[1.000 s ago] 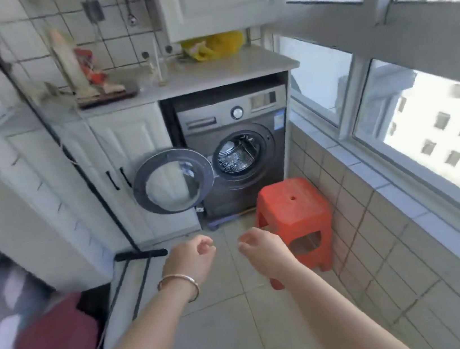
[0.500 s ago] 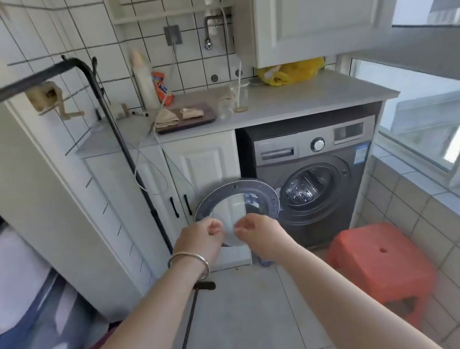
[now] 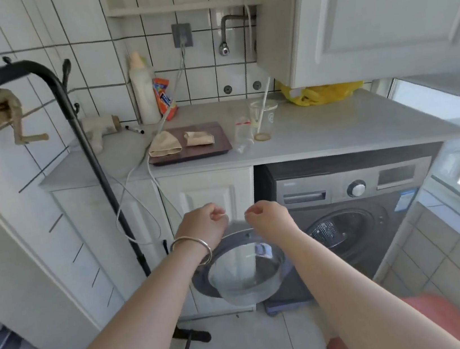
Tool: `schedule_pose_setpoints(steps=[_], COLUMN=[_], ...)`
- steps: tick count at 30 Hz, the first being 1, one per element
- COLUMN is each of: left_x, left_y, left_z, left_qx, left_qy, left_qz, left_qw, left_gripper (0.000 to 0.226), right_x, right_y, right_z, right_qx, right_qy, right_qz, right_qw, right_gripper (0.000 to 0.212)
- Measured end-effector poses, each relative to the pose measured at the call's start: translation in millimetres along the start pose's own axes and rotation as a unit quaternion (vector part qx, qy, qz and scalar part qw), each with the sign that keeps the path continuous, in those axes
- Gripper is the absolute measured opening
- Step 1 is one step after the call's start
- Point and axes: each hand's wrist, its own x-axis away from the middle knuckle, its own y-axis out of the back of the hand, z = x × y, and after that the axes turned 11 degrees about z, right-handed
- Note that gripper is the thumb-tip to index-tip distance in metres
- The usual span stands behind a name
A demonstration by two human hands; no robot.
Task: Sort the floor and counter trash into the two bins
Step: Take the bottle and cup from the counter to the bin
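On the tabletop (image 3: 335,133), left to right: a pale cloth bundle (image 3: 98,129) by the wall; a black marker (image 3: 134,129); a white bottle (image 3: 144,93) upright against the tiles, an orange packet (image 3: 165,99) just beside it; a dark tray (image 3: 189,143) bearing two folded beige cloths (image 3: 165,145); a small clear bottle (image 3: 242,135) lying just right of the tray; a clear plastic cup (image 3: 263,120) upright with a white straw (image 3: 264,101) leaning out of it; a yellow bag (image 3: 321,93) at the back under the wall cupboard (image 3: 376,5). A white cable (image 3: 136,187) hangs from a wall socket over the front edge. Below: a white cabinet (image 3: 208,195); a grey washing machine (image 3: 354,204), its round door (image 3: 242,267) swung open. At left, a black rack (image 3: 85,141); at lower right, a red stool (image 3: 438,319), partly hidden by the forearm. In front of the cabinet, both hands raised, near each other but apart: left hand (image 3: 205,226), bangle (image 3: 193,246) at the wrist, fingers curled in; right hand (image 3: 267,218) likewise curled; whether either pinches anything, I cannot tell. No bins in view.
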Motion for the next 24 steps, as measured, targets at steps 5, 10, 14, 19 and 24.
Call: schedule_pose_setpoints(steps=[5, 10, 14, 19, 24], left_x=[-91, -185, -252, -315, -362], left_y=[10, 23, 26, 24, 11], left_z=[-15, -17, -32, -62, -86], left_qx=[0.016, 0.046, 0.078, 0.116, 0.088], left_qy=[-0.015, -0.02, -0.04, -0.056, -0.045], left_qz=[0.015, 0.033, 0.038, -0.006, 0.019], left_qw=[1.0, 0.998, 0.995, 0.992, 0.995], left_gripper=[0.022, 0.015, 0.019, 0.051, 0.054], right_x=[-91, -168, -217, -262, -307], right_y=[39, 63, 83, 107, 135], right_z=[16, 14, 12, 9, -1], right_qx=[0.014, -0.011, -0.058, -0.106, -0.156], right_qy=[0.0, -0.037, -0.055, -0.065, -0.07], right_qz=[-0.025, -0.063, -0.111, -0.192, -0.202], right_qw=[1.0, 0.997, 0.991, 0.974, 0.964], right_gripper=[0.031, 0.037, 0.041, 0.056, 0.082])
